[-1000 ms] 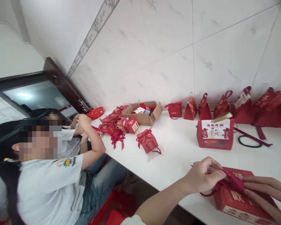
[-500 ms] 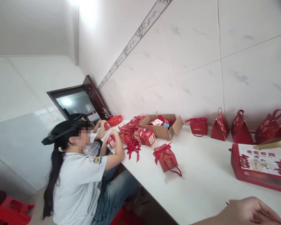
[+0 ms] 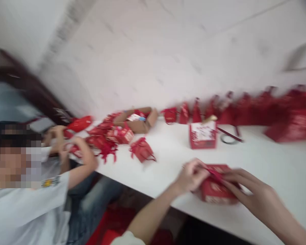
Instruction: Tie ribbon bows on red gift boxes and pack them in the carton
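Apparently, the red box [image 3: 214,194] on the table [image 3: 168,146] has its ribbon [image 3: 215,174] in place but not finished, the left hand [image 3: 192,176] pinching it and the right hand [image 3: 256,190] touching it, grip unclear.

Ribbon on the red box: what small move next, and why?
Perhaps draw the ribbon gently snug: the left hand seems to pinch it, the right hand has fingers against it over the red box, and blur hides any knot.

From close behind left hand [image 3: 192,176] and right hand [image 3: 256,190], a head-worn camera faces forward and down across the desk [image 3: 272,161].
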A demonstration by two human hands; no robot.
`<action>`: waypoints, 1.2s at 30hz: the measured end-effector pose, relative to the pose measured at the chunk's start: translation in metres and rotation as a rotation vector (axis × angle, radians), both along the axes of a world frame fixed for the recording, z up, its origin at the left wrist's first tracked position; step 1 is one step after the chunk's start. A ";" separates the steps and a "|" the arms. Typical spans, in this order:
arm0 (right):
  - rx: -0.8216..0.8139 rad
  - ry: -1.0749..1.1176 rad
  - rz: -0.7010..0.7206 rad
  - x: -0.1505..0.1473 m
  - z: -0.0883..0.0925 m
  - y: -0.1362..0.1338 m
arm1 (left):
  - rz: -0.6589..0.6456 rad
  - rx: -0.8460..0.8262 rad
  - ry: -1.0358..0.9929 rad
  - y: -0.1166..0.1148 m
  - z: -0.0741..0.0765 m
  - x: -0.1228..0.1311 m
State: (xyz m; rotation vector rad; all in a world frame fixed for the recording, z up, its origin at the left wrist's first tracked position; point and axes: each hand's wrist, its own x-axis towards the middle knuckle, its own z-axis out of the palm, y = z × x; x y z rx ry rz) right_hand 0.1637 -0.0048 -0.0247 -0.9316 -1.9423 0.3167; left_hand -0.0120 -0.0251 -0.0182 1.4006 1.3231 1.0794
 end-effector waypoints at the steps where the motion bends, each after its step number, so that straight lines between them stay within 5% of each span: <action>1: -0.015 -0.035 0.040 0.008 0.005 -0.006 | -0.023 0.021 0.008 0.000 0.004 -0.002; 12: 0.024 -0.077 0.070 0.020 0.013 -0.012 | 0.073 0.583 0.607 -0.017 0.006 -0.016; 20: 0.068 -0.120 0.020 0.025 0.006 -0.015 | 0.092 0.508 0.633 -0.017 -0.002 -0.020; 29: 0.131 -0.117 0.110 0.010 0.014 -0.012 | -0.029 0.623 0.781 -0.016 0.012 -0.009; 36: 0.130 -0.144 0.077 0.015 0.017 -0.013 | -0.090 0.467 0.709 -0.011 0.013 -0.007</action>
